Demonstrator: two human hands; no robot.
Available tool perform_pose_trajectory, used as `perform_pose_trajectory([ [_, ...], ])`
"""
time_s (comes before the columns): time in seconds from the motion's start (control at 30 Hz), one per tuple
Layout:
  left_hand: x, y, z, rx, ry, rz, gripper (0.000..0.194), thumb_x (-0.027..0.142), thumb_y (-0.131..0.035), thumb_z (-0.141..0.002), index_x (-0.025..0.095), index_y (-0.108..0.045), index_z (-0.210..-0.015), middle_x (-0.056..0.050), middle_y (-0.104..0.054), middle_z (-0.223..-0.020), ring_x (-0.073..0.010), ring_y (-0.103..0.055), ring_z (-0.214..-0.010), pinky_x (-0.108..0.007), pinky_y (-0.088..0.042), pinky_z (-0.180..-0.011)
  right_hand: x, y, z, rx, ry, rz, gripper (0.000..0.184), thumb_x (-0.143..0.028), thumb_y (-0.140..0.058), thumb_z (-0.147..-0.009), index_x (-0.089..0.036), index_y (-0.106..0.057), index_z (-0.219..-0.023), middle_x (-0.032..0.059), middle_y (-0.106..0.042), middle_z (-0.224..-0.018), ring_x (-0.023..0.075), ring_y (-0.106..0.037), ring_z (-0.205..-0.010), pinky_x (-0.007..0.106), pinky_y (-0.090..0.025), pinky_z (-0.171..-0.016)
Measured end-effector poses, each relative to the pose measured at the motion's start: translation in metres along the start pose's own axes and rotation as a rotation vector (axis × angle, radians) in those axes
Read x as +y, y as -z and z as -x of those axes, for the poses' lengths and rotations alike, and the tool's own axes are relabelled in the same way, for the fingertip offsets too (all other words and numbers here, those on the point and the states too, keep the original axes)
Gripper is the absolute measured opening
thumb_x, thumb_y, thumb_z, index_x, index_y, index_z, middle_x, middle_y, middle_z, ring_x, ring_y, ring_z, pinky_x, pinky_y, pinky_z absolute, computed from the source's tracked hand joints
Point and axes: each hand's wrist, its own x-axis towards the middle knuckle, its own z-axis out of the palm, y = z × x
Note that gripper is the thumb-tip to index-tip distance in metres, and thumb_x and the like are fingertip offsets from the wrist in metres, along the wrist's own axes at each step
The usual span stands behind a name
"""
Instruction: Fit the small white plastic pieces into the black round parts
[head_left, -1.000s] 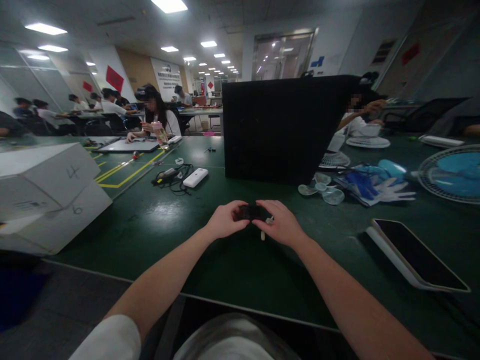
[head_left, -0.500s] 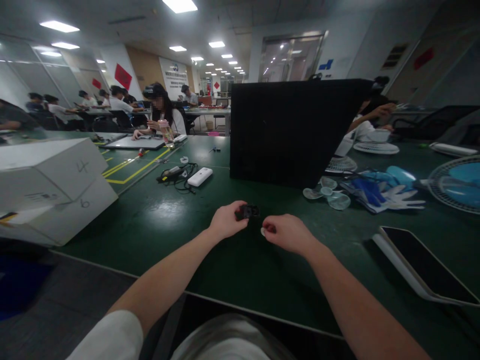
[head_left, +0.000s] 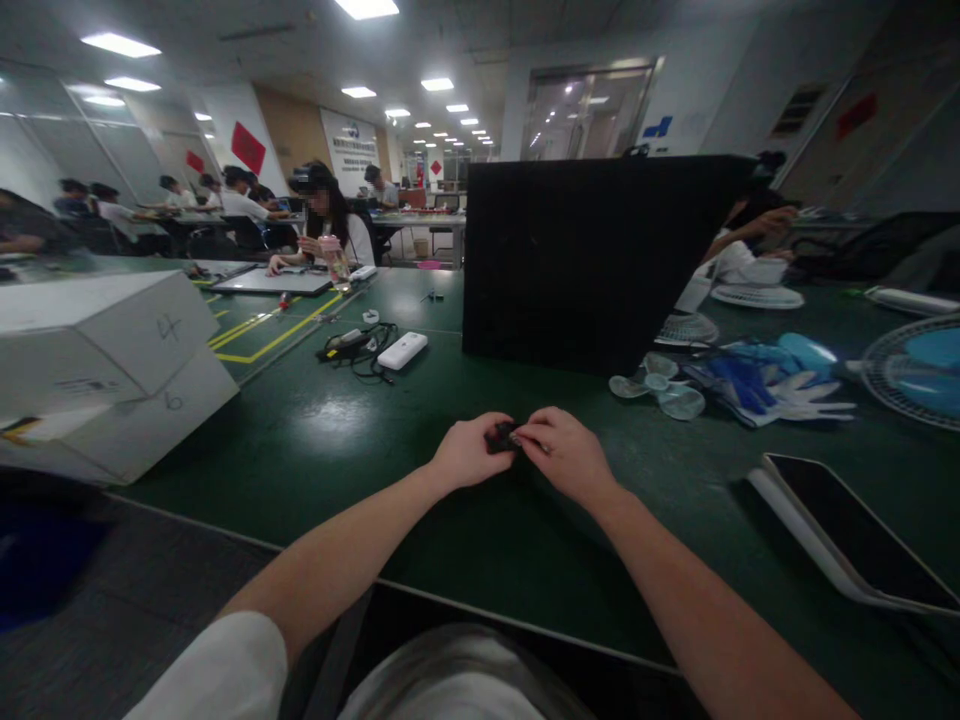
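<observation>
My left hand [head_left: 472, 450] is closed around a small black part [head_left: 499, 437] above the green table [head_left: 420, 530]. Its thumb and fingers grip the part from the left, covering much of it. From the right, my right hand [head_left: 566, 450] reaches in with its fingertips pinched together at the part's right end. A small pale piece [head_left: 516, 437] shows at those fingertips; it is too small to name. The two hands almost touch.
A big black box [head_left: 570, 265] stands ahead of my hands. Right of it lie clear fan blades [head_left: 660, 385], gloves [head_left: 780, 395], and a tablet-like device [head_left: 855, 530]. Leftward are a white power bank [head_left: 403, 351], black cables [head_left: 356, 350] and white boxes [head_left: 150, 400]. A person [head_left: 330, 225] works across the table.
My right hand has moved up and left, bringing the pale piece to the black part. My left hand has shifted slightly right and down, still holding the part.
</observation>
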Motion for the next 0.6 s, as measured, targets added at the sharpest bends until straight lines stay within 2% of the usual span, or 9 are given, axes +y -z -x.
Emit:
perform_pose_trajectory([
  [0.17, 0.002, 0.000, 0.000, -0.012, 0.010, 0.009, 0.056, 0.036, -0.074, -0.076, 0.026, -0.063, -0.130, -0.001, -0.073, -0.096, -0.0139, -0.067, -0.070, -0.026, -0.055, -0.068, 0.001, -0.002, 0.001, 0.116, -0.135, 0.041, 0.026, -0.031, -0.065, -0.090, -0.026, -0.071, -0.115, 0.0070, -0.066, -0.111, 0.0219, -0.065, -0.090, 0.035, -0.054, -0.070],
  [0.33, 0.006, 0.007, -0.001, -0.034, 0.056, 0.017, 0.056, 0.034, -0.073, -0.078, 0.026, -0.063, -0.132, -0.002, -0.074, -0.100, -0.0150, -0.069, -0.075, -0.026, -0.055, -0.070, 0.025, 0.017, -0.001, 0.160, -0.237, 0.090, 0.027, -0.036, -0.063, -0.090, -0.023, -0.072, -0.112, 0.0076, -0.068, -0.110, 0.0188, -0.063, -0.074, 0.035, -0.050, -0.064],
  [0.4, 0.005, 0.010, -0.002, -0.027, 0.087, 0.027, 0.055, 0.033, -0.073, -0.079, 0.025, -0.062, -0.132, -0.002, -0.075, -0.102, -0.0160, -0.070, -0.079, -0.026, -0.055, -0.072, 0.041, 0.029, -0.001, 0.069, -0.252, 0.090, 0.024, -0.034, -0.063, -0.088, -0.023, -0.075, -0.106, 0.0066, -0.070, -0.103, 0.0182, -0.061, -0.071, 0.034, -0.048, -0.062],
  [0.47, 0.002, 0.013, -0.004, -0.018, 0.118, 0.031, 0.055, 0.033, -0.072, -0.081, 0.025, -0.061, -0.134, -0.003, -0.075, -0.104, -0.0165, -0.071, -0.081, -0.026, -0.056, -0.074, 0.051, 0.038, -0.001, -0.099, -0.214, 0.045, 0.022, -0.030, -0.064, -0.085, -0.024, -0.076, -0.102, 0.0053, -0.070, -0.102, 0.0177, -0.061, -0.071, 0.033, -0.048, -0.064],
  [0.6, -0.006, 0.016, -0.010, 0.015, 0.183, -0.017, 0.056, 0.034, -0.072, -0.081, 0.025, -0.060, -0.136, -0.004, -0.075, -0.105, -0.0182, -0.071, -0.083, -0.028, -0.056, -0.077, 0.043, 0.035, 0.000, -0.261, -0.096, 0.022, 0.017, -0.019, -0.064, -0.078, -0.023, -0.075, -0.090, 0.0061, -0.069, -0.114, 0.0234, -0.064, -0.097, 0.036, -0.050, -0.081],
])
